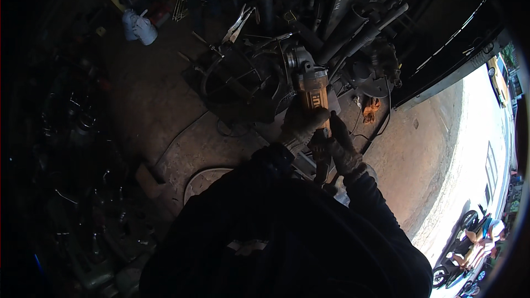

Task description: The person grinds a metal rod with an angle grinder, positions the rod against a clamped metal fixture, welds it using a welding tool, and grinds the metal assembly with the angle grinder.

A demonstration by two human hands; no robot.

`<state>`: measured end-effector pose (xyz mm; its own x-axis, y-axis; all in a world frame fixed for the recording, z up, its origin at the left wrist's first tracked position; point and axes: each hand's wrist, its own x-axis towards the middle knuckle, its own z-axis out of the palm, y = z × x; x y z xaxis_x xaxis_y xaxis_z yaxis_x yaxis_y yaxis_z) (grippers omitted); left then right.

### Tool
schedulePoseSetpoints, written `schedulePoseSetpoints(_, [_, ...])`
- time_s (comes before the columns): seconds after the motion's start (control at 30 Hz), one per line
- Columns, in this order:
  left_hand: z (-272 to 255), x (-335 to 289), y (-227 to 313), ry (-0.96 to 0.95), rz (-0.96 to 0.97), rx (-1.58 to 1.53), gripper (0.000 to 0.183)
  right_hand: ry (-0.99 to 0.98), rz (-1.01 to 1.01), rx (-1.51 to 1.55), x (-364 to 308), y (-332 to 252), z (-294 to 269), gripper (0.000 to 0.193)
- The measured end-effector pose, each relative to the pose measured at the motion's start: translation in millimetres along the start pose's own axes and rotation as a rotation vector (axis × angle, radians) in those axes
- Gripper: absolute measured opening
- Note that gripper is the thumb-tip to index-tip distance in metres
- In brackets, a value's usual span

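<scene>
An angle grinder (316, 89) with an orange body and a grey metal head points away from me, its head up by the cluttered metal parts. My left hand (300, 131), in what looks like a work glove, is closed round the body from the left, thumb across the top. On the right side, my right hand (344, 152) is closed at the rear end of the grinder, fingers pointing forward. Deep shadow hides the fingertips and the lower part of the tool. Whether a disc is fitted to the head cannot be made out.
Left of the grinder head lies a dark round metal frame (232, 80) with locking pliers (238, 25) above it. Metal tubes (353, 27) lean behind. An orange crumpled item (371, 109) and a black cable (386, 124) lie at right. A motorcycle (461, 251) stands in sunlight outside.
</scene>
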<state>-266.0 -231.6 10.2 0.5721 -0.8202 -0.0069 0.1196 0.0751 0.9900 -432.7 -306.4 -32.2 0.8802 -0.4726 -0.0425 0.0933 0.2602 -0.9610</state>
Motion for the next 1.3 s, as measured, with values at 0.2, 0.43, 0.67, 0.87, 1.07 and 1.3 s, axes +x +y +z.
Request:
schedulePoseSetpoints(0.2, [19.8, 5.4, -74.4, 0.208, 0.33, 0.736, 0.05, -0.127, -0.076, -0.273, 50.7, -54.0, 8.5, 0.093])
schedulePoseSetpoints(0.43, [9.8, -13.1, -47.2, -0.005, 0.219, 0.005, 0.061, -0.045, 0.032, -0.307, 82.7, -39.2, 16.7, 0.06])
schedulePoseSetpoints(0.67, [-11.4, -22.4, -7.2, -0.193, 0.226, -0.054, 0.045, -0.109, -0.152, -0.336, 111.9, -4.8, 7.7, 0.058])
schedulePoseSetpoints(0.87, [-42.5, -18.4, -49.0, -0.1, 0.245, 0.366, 0.044, -0.021, -0.023, -0.628, 129.8, -5.5, 31.9, 0.051])
schedulePoseSetpoints(1.07, [-156.0, -16.8, -7.2, 0.09, 0.387, 1.111, 0.024, -0.08, 0.081, -0.753, 151.9, -4.0, 21.2, 0.062])
schedulePoseSetpoints(1.3, [-228.8, 49.6, 1.7, 0.325, 0.594, 1.357, 0.022, -0.077, 0.168, -0.771, 172.7, 0.1, 25.9, 0.08])
